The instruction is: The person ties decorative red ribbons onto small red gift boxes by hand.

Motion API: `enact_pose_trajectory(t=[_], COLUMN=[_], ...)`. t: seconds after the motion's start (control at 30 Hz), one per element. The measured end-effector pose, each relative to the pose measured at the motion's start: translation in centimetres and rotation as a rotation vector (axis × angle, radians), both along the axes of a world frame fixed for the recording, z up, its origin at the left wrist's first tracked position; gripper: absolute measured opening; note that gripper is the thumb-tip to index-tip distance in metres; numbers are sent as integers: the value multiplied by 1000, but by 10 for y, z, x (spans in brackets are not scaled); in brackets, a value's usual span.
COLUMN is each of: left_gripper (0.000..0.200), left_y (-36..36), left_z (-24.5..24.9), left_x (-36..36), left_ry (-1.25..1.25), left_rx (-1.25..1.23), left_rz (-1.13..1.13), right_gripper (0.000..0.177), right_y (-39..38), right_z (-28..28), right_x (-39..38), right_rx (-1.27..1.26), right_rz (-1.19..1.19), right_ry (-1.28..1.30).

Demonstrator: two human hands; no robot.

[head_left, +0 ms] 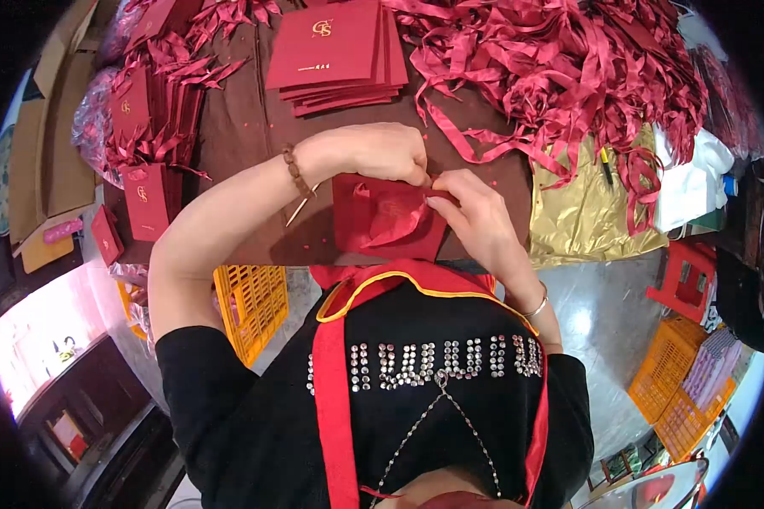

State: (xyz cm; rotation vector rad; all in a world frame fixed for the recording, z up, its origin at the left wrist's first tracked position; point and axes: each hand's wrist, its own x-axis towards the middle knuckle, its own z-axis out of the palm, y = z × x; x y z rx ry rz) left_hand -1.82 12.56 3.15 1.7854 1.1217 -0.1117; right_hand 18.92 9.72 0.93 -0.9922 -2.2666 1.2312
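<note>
A small red paper gift bag (345, 222) lies on the brown-covered table in front of me, close to the edge. A glossy red ribbon (396, 227) loops across its face, over a faint emblem. My left hand (382, 153) is curled at the bag's upper edge, its fingers pinched together near the top right corner. Right beside it, my right hand (475, 210) pinches with thumb and forefinger at the same corner, where the ribbon meets the bag. The fingertips of both hands almost meet there, and what lies between them is mostly hidden.
Ahead stands a stack of red bags (327, 51) with gold lettering. More red bags (148, 204) with ribbons line the left side. A large heap of red ribbons (552, 76) spreads at the right, partly over gold sheeting (581, 212) with a pen (606, 167). Orange crates (253, 310) stand below.
</note>
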Motion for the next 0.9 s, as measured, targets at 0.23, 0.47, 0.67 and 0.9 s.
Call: enact_pose_trajectory(t=[0.23, 0.47, 0.67, 0.9], left_gripper=[28, 20, 18, 18], left_y=[-16, -18, 6, 31], left_z=[-6, -16, -18, 1], left_x=[6, -2, -15, 1], left_ry=[-64, -167, -385, -553], left_rx=[-63, -161, 33, 153], left_rz=[255, 361, 611, 552], right_gripper=[16, 17, 14, 15], right_y=[2, 12, 14, 17], right_z=[-6, -11, -8, -8], right_x=[3, 4, 5, -2], right_rx=[4, -217, -341, -372], right_rz=[4, 73, 183, 148], right_ry=[98, 161, 191, 98])
